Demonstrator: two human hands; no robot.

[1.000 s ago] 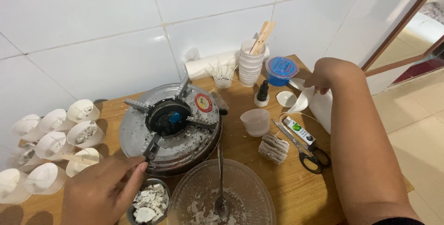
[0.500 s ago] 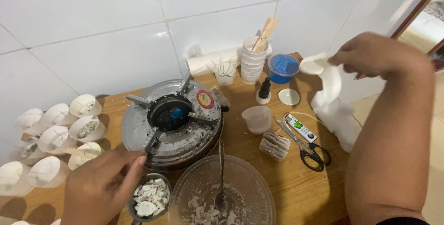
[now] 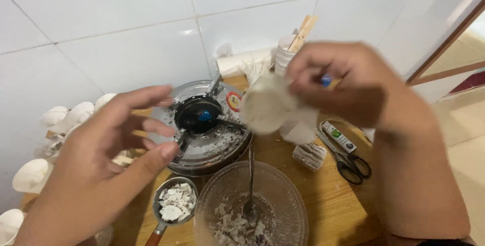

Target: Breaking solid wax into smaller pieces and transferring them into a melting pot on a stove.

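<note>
Holding a thin white cup over the stove

Pinching from above, the right hand (image 3: 348, 81) has its fingers closed on a small white cup (image 3: 267, 105), which hangs just below the fingertips, tipped so its pale face turns toward the left hand (image 3: 96, 165). That face is blurred, so I cannot tell whether it is the cup's mouth or its base. A bit of loose white plastic seems to trail under the fingers too. The left hand is empty, fingers spread and slightly curled, thumb forward, a little way off from the cup and not touching it.

The cup looks very light and thin-walled, the sort that dents if squeezed. My guess is that it is slick and easily dropped. A soft pinch at the rim, or fingers cupped round the wall, would likely suit it better than a hard squeeze.

Below the fingers sits a round metal stove (image 3: 204, 129). Nearer the left thumb is a small pan (image 3: 175, 206) of white chips, and beside it a glass bowl (image 3: 252, 210) with a spoon (image 3: 249, 195). Scissors (image 3: 348, 161) lie under the right wrist.
</note>
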